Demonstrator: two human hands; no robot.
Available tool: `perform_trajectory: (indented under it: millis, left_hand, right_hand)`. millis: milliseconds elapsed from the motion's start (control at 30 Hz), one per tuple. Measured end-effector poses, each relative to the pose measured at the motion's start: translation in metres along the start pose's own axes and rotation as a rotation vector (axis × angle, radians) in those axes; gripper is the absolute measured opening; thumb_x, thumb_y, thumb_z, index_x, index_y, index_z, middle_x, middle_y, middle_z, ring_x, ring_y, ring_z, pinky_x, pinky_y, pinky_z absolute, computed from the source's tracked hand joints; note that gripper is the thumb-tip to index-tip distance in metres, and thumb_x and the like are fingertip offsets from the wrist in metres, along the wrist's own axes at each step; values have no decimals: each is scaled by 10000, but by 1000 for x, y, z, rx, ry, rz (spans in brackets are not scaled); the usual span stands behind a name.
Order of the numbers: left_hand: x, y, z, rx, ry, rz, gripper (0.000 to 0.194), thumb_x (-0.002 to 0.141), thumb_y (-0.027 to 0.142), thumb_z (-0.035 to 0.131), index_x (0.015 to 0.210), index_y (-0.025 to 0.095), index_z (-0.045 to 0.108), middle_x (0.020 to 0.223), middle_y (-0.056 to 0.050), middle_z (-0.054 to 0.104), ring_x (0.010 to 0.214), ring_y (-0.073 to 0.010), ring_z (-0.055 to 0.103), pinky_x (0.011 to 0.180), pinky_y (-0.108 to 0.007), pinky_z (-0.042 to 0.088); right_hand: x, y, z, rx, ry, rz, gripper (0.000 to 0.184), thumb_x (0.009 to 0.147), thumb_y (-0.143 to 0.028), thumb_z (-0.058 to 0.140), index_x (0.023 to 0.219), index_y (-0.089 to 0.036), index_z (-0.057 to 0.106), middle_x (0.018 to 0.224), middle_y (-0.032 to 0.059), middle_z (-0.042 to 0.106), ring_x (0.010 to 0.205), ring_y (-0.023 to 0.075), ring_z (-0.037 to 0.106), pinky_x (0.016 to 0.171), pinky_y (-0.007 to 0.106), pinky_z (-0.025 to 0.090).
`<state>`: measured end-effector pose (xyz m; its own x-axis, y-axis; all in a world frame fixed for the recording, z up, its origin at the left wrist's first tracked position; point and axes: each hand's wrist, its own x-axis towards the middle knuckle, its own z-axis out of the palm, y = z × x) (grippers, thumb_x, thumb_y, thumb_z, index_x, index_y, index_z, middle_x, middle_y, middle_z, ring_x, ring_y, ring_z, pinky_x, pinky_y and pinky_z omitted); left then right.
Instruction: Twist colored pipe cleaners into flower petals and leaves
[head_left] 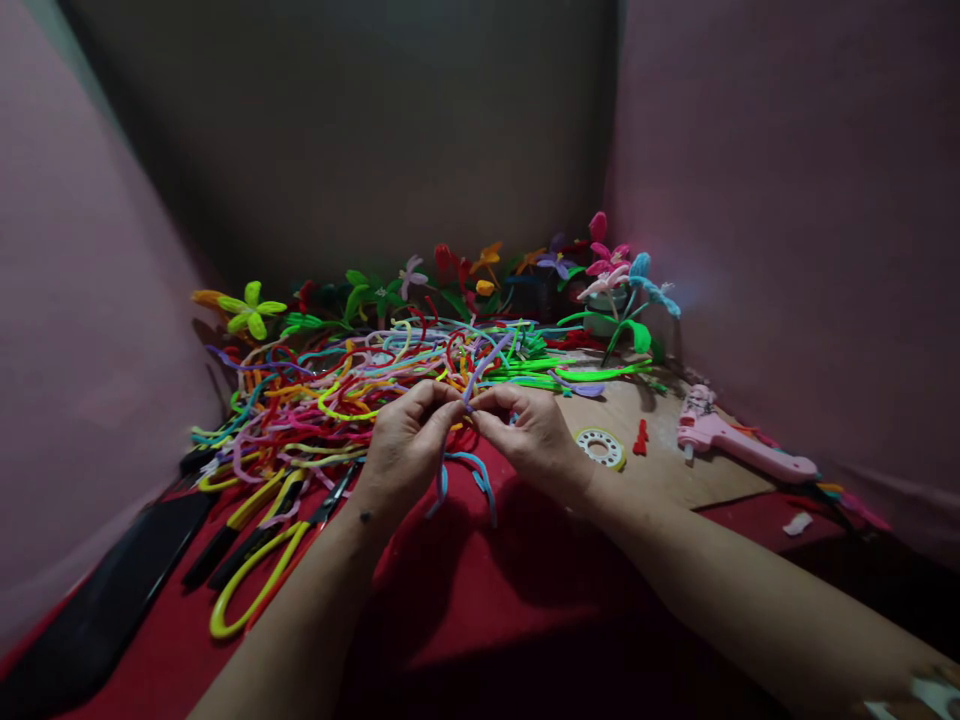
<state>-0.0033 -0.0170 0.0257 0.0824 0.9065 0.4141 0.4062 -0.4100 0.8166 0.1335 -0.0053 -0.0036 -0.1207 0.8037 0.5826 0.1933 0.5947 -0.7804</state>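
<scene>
Between my two hands is a purple pipe cleaner (486, 368), its upper part standing up and leaning right. My left hand (411, 432) pinches it from the left with thumb and forefinger. From the right, my right hand (529, 432) pinches it at nearly the same spot, fingertips almost touching. Light blue pipe cleaner ends (481, 480) hang below the hands over the red cloth; whether they join the purple one is hidden by my fingers. Behind the hands spreads a tangled heap of colourful pipe cleaners (300, 375).
Scissors with yellow handles (259, 575), pliers (255, 500) and a black phone-like slab (112, 600) lie left. A pink glue gun (739, 440), a tape roll (600, 448) and a small red piece (640, 438) lie right. Pipe-cleaner flowers (255, 310) line the back.
</scene>
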Motion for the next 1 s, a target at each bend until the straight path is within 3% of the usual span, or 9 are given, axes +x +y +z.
perform_trajectory:
  millis: [100, 233, 533, 667, 833, 1000]
  left_hand:
    - [1, -1, 0, -31, -20, 4, 106, 721, 240, 569, 720, 139, 599, 646, 15, 581, 598, -97, 500, 559, -193, 383]
    - [1, -4, 1, -51, -30, -28, 147, 700, 278, 603, 720, 132, 604, 632, 9, 579, 577, -101, 495, 553, -207, 390]
    - [2, -7, -4, 130, -64, 73, 100, 765, 237, 514, 710, 156, 539, 604, 36, 485, 549, -85, 414, 529, -199, 344]
    - [3, -7, -5, 149, -96, 89, 110, 779, 246, 501, 725, 157, 535, 619, 29, 493, 566, -92, 426, 553, -206, 358]
    - [4, -12, -5, 313, -57, 264, 112, 792, 244, 495, 751, 162, 559, 710, -14, 568, 669, -128, 506, 640, -243, 393]
    - [5, -16, -5, 486, -74, 443, 115, 803, 198, 451, 712, 169, 515, 719, -35, 551, 694, -148, 486, 657, -272, 389]
  right_hand:
    - [1, 1, -1, 154, -27, 123, 152, 730, -242, 560, 638, -128, 605, 583, 10, 571, 545, 96, 496, 539, 221, 391]
    - [3, 3, -2, 193, -32, 140, 151, 714, -247, 577, 629, -126, 601, 575, 3, 562, 541, 88, 482, 542, 219, 379]
    - [5, 5, -1, 367, -111, 288, 175, 671, -255, 598, 566, -121, 556, 537, -24, 510, 518, 66, 434, 527, 215, 345]
    - [6, 2, -3, 385, -86, 297, 170, 657, -253, 617, 567, -120, 562, 535, -26, 510, 512, 67, 430, 523, 220, 337]
    - [5, 0, -4, 278, -75, 246, 155, 679, -245, 605, 592, -119, 583, 550, -17, 519, 535, 79, 442, 534, 227, 344]
    - [4, 5, -1, 230, -79, 178, 143, 702, -227, 586, 610, -118, 597, 570, -10, 534, 558, 86, 463, 556, 230, 367]
